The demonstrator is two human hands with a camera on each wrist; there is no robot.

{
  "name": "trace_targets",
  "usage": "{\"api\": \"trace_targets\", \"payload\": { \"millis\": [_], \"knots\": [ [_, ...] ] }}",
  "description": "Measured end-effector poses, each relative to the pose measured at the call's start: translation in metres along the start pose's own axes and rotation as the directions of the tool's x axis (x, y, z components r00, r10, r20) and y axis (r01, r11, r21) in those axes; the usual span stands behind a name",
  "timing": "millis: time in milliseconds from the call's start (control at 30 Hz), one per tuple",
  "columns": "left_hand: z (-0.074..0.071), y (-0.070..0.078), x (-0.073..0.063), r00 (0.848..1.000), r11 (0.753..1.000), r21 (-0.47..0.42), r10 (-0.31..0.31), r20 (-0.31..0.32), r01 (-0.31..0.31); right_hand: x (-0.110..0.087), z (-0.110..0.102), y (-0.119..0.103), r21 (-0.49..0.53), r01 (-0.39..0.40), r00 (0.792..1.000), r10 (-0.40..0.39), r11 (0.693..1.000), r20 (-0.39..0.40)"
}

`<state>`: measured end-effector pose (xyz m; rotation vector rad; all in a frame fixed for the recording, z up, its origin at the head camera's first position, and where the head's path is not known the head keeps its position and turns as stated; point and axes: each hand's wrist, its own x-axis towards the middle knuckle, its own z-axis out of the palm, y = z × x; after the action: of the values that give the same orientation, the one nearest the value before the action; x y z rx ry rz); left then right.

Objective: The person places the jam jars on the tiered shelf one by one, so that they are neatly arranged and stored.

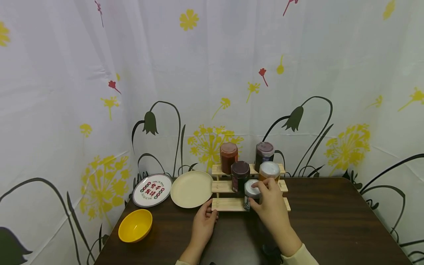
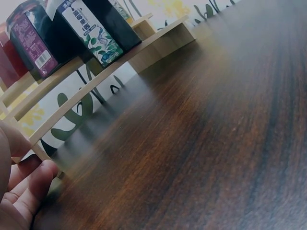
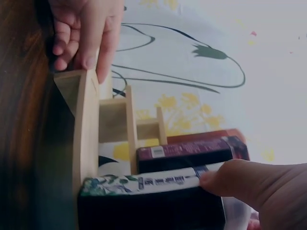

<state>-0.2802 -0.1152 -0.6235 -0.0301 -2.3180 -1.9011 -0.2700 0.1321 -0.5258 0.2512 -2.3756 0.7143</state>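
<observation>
A three-step wooden rack (image 1: 229, 204) stands on the dark table with jars on its steps. My right hand (image 1: 273, 204) grips the white-lidded jar (image 1: 251, 188) near its top, thumb on one side. That jar has a leafy label (image 2: 96, 40) and sits on the lowest step. At the rack's left end, my left hand (image 1: 202, 223) pinches the end of the lowest step between thumb and fingers. On the middle step are a dark jar (image 1: 240, 173) and an amber jar with a pale lid (image 1: 269, 170). The top step bears a red-brown jar (image 1: 229, 158) and a purple-lidded jar (image 1: 264, 152).
Left of the rack, a cream plate (image 1: 191, 189) lies beside a white plate with red lettering (image 1: 152, 190). A yellow bowl (image 1: 135, 226) is nearer the table's left edge. Behind the wooden table (image 1: 331, 221) hangs a flower-printed curtain (image 1: 212, 73).
</observation>
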Motion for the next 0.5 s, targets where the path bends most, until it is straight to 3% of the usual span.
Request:
{"api": "trace_targets", "payload": {
  "millis": [133, 300, 433, 500],
  "knots": [
    [0.000, -0.001, 0.000, 1.000, 1.000, -0.010, -0.002, -0.003, 0.002, -0.002, 0.002, -0.005, -0.005, -0.040, 0.999, 0.040, 0.999, 0.006],
    [0.003, -0.001, 0.002, 1.000, 1.000, 0.026, 0.004, -0.028, -0.004, 0.000, -0.004, -0.007, -0.033, -0.005, 1.000, 0.005, 0.999, 0.001],
    [0.005, 0.000, 0.002, 0.997, 0.992, 0.123, 0.024, -0.080, -0.014, 0.001, -0.011, -0.004, -0.032, 0.025, 1.000, -0.026, 0.999, -0.013],
    [0.006, 0.002, 0.000, 0.989, 0.990, 0.137, 0.046, -0.141, -0.027, 0.001, -0.016, -0.002, -0.015, 0.029, 0.999, -0.029, 0.999, -0.020]
  ]
}}
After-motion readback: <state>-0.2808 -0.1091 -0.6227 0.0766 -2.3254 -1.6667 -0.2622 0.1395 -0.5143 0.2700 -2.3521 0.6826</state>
